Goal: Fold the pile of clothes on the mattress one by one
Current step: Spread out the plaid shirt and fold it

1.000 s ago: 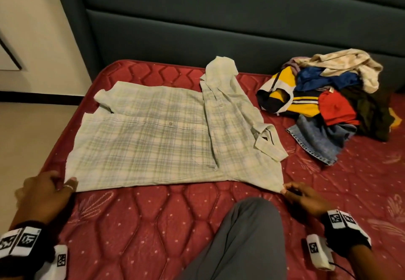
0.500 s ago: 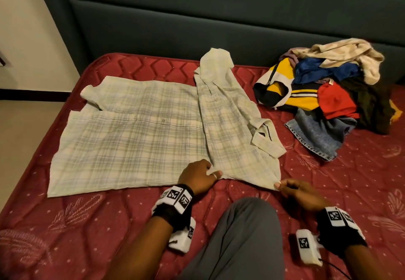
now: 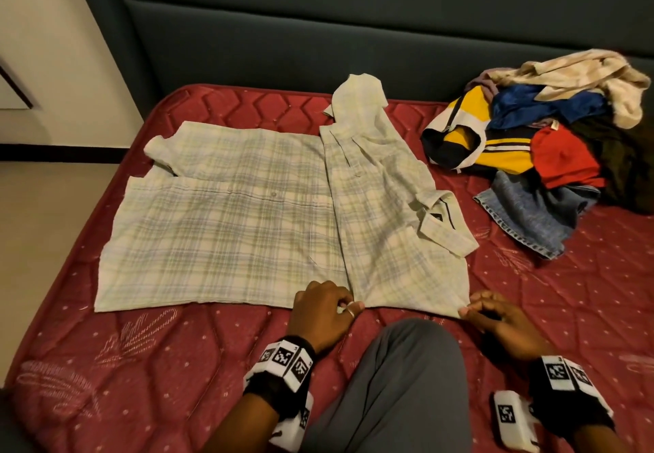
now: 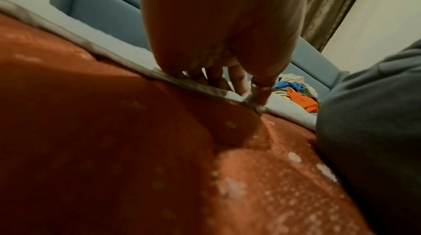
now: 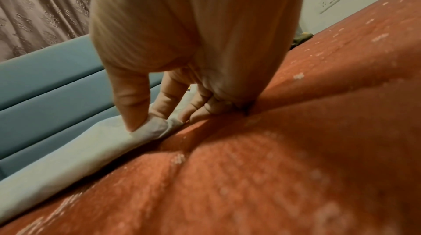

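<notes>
I'm seeing the red mattress carrying a plaid shirt lying flat, the clothes pile sitting to its right. My left hand is pinching the shirt's near hem; my right hand is pinching its near right corner. My palms are blocking much of both wrist views.

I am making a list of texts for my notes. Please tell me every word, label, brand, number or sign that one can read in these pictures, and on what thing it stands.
No text can be read.
Wrist bands: black-and-white square code patterns only, no words.
Shirt, collar label: dark patch, too small to read.
Pile of clothes, small tag on the red piece: too small to read.
Wall socket: no readable marking.
</notes>
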A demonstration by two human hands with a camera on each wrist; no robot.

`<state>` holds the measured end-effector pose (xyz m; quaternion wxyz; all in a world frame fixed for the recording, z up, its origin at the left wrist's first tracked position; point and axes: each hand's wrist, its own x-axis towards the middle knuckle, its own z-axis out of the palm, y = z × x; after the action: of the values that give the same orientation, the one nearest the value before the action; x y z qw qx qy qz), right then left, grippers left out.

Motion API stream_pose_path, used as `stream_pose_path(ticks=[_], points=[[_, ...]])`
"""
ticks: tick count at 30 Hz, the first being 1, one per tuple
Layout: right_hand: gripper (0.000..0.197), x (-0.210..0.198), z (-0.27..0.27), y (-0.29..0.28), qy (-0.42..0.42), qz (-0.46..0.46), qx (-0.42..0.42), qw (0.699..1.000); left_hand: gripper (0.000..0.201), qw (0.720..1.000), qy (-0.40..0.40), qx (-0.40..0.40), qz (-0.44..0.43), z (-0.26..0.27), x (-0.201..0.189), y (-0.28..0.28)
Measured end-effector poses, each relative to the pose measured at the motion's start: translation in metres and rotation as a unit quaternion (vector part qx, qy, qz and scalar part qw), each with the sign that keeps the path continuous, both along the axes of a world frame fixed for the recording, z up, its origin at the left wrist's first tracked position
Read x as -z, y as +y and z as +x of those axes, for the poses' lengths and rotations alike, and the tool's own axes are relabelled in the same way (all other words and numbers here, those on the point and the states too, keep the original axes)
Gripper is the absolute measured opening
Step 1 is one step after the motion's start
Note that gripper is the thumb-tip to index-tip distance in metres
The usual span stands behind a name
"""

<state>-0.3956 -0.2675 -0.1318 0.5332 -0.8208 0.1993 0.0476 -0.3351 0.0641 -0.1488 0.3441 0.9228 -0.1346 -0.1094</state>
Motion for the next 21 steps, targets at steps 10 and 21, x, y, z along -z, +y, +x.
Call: stream_pose_path(ticks=[10, 21], points=[[0.031, -0.052, 0.019, -0.002, 0.142, -0.101, -0.086, 0.981, 0.016, 0.972, -0.058, -0.218, -0.06, 0.04, -0.031, 0.144], [0.015, -0.162, 0.217, 0.198, -0.042, -0.308, -0.299, 0.902, 0.023, 0.944, -0.025, -0.326, 0.027, 0.168, -0.072, 0.343]])
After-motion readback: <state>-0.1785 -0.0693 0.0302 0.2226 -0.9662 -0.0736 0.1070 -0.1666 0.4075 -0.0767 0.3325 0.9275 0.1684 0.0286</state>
